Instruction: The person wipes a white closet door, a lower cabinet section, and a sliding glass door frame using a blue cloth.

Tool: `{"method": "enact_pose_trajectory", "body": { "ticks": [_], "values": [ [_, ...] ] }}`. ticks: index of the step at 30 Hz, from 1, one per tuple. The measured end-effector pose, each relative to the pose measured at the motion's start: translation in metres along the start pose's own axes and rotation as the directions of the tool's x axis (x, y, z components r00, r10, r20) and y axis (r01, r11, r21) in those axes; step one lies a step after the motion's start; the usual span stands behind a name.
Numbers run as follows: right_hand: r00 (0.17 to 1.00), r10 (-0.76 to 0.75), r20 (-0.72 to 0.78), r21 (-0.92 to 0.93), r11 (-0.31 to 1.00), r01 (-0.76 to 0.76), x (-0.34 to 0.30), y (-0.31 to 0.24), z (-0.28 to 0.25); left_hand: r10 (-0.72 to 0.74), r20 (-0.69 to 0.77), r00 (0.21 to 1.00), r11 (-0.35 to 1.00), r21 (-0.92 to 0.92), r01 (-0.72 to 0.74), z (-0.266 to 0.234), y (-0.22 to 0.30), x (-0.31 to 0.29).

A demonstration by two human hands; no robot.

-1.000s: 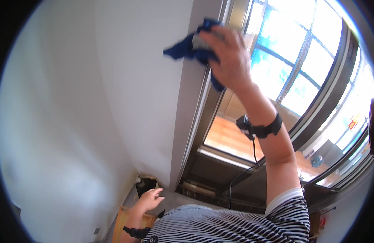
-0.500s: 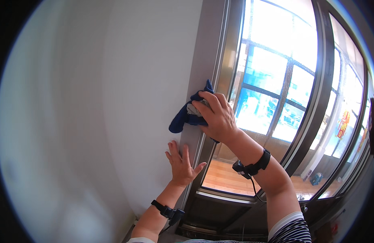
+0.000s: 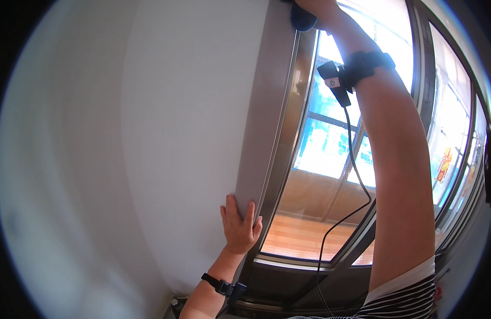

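High at the upper edge of the view, my right hand [image 3: 319,6] is partly cut off. Pressed under it is a dark blue cloth [image 3: 303,18], against the upper part of the brown-grey frame strip [image 3: 260,101] beside the window. Only part of the cloth shows. Lower down, my left hand [image 3: 240,226] lies flat with fingers spread, at the border of the white wall [image 3: 187,133] and the frame strip, and holds nothing.
A metal-framed glass panel [image 3: 293,207] stands right of the strip, with a wooden floor [image 3: 293,236] behind it. A black cable [image 3: 350,154] hangs from the band [image 3: 368,66] on my right wrist. More framed panes [image 3: 450,122] stand at right.
My right hand has moved far up along the frame strip with the cloth, its arm now stretched out. The left hand stays low, its thumb drawn closer in.
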State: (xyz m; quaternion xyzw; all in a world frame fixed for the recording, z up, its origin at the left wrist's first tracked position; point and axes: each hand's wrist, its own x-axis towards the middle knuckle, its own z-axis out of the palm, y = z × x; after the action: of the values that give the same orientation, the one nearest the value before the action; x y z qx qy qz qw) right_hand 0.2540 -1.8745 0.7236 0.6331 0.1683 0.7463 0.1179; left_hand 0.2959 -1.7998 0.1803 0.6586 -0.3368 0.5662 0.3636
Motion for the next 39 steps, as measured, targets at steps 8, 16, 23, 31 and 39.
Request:
{"method": "enact_pose_trajectory", "body": {
  "ticks": [8, 16, 23, 31, 39],
  "values": [
    [0.917, -0.256, 0.307, -0.052, 0.957, 0.285, -0.107, -0.047, -0.031, -0.018, -0.061, 0.998, 1.000, -0.012, 0.017, 0.002, -0.001, 0.003],
    [0.820, -0.306, 0.484, -0.052, 0.925, 0.376, -0.128, -0.064, -0.046, 0.001, -0.003, 1.000, 1.000, -0.012, -0.001, -0.006, -0.004, 0.003],
    [0.987, -0.090, 0.136, -0.129, 0.986, 0.107, 0.018, 0.002, 0.012, -0.022, 0.009, 1.000, 0.999, -0.047, 0.022, -0.002, -0.002, -0.001],
    [0.960, 0.280, 0.031, -0.359, 0.899, -0.250, 0.115, 0.028, 0.037, -0.031, 0.031, 0.999, 0.998, -0.061, 0.033, -0.001, -0.006, -0.004],
    [0.987, 0.147, 0.060, -0.345, 0.931, -0.117, 0.079, 0.028, 0.018, -0.027, 0.021, 0.999, 0.999, -0.033, 0.027, 0.003, 0.006, 0.001]
  ]
}}
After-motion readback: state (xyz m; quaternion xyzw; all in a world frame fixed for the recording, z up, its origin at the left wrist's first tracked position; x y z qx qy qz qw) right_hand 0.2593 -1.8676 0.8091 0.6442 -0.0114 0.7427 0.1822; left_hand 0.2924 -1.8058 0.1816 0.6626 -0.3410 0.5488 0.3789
